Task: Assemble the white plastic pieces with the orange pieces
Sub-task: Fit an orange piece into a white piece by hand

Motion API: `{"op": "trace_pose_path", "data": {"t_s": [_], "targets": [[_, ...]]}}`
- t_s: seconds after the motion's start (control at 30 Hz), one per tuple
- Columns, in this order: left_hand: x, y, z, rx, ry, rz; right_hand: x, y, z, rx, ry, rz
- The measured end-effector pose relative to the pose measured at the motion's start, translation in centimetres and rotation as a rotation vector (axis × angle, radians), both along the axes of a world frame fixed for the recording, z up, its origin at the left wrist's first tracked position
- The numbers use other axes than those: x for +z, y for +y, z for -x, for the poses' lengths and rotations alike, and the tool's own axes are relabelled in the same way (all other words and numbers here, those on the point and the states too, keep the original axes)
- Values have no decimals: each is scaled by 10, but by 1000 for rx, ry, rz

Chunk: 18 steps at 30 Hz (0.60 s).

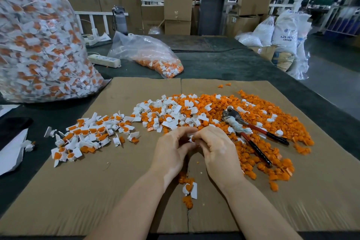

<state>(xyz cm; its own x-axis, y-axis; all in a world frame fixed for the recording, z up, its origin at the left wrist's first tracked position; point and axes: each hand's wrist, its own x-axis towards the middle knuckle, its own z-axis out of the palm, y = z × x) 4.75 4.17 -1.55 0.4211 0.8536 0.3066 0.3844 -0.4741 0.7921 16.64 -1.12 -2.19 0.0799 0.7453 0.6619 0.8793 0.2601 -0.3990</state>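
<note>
My left hand and my right hand meet fingertip to fingertip over the cardboard sheet. Between them they pinch a small white plastic piece; an orange part in it cannot be made out. Beyond the hands lies a heap of loose white pieces mixed into a wide spread of orange pieces. A pile of joined white-and-orange pieces lies to the left. One joined piece rests between my wrists among a few orange bits.
Red-handled pliers lie on the orange spread at right. A big clear bag of joined pieces stands at far left, a smaller bag behind the cardboard, a power strip beside it. White paper lies at the left edge.
</note>
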Motion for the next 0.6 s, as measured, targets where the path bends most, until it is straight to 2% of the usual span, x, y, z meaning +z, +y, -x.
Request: {"op": "trace_pose_path", "data": {"t_s": [0.13,0.53,0.6], "targets": [[1,0,0,4,-4,8,1,0,0,-2,-10,1],[-1,-5,-2,70,30,-165,0,0,9,-192,-13,-34],[-1,-4,-1,76,18,-140,0,1,8,-173,12,-32]]}}
